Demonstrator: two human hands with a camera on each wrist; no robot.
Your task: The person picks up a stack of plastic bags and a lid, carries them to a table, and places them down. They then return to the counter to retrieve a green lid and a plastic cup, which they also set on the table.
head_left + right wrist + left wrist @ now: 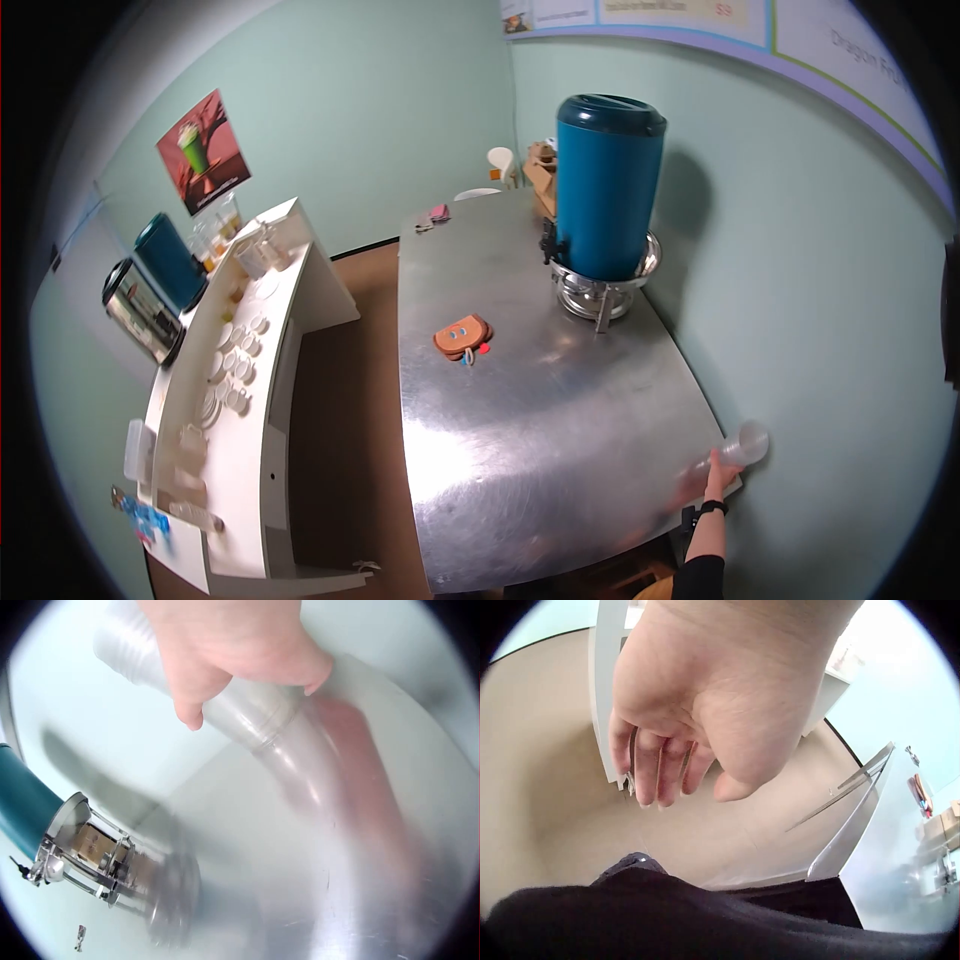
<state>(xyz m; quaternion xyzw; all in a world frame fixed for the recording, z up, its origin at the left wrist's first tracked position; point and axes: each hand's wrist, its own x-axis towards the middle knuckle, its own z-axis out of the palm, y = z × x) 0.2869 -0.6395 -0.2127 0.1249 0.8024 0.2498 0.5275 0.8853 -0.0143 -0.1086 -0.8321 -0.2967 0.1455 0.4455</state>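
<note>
My right hand [722, 478] grips a clear plastic cup [748, 442] at the right near corner of the metal table [540, 450]. In the right wrist view the thumb and fingers go round the cup [251, 712], which lies tilted, its base close to the tabletop and its ridged end at the upper left. The cup and hand reflect in the shiny metal. My left hand [712, 697] hangs beside the body above the floor, fingers loosely bent and nothing held. It is out of the head view.
A tall teal drink dispenser [610, 190] stands on a metal stand [603, 300] at the table's right side. A brown pouch [463, 338] lies mid-table. Behind the dispenser is a cardboard box [541, 180]. Left across the aisle, a white counter [245, 480] holds several cups and another dispenser [170, 262].
</note>
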